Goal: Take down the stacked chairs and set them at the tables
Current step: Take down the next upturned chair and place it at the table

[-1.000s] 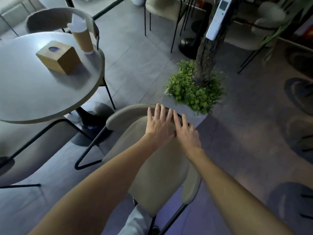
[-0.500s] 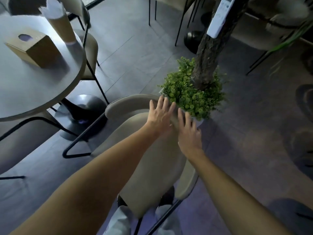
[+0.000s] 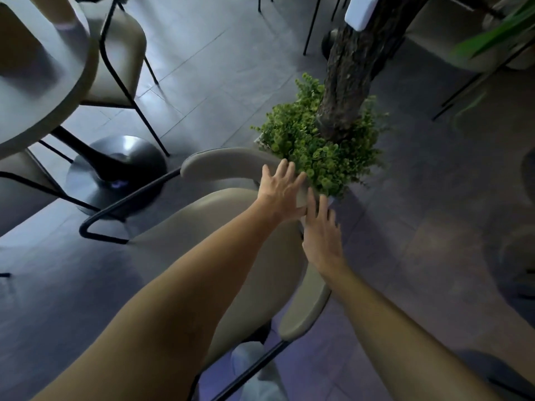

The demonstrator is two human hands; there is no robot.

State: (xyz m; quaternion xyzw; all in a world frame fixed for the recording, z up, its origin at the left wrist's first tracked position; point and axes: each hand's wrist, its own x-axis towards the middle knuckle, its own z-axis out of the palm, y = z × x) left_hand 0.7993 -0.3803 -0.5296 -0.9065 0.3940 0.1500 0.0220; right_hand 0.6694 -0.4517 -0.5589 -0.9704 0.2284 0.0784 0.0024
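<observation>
The chair (image 3: 231, 247) is beige and padded, with a curved backrest and a thin black metal frame — it sits tipped, its seat slanting, just beside the leafy planter (image 3: 318, 151). The round table (image 3: 43, 91), pale grey on a black pedestal base, stands well left of the planter.

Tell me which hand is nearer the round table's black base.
Left. The left hand rests on the chair's backrest, to the right of the black base; the right hand lies farther right, beside the planter greenery.

Round table (image 3: 43, 91) cut off left
</observation>
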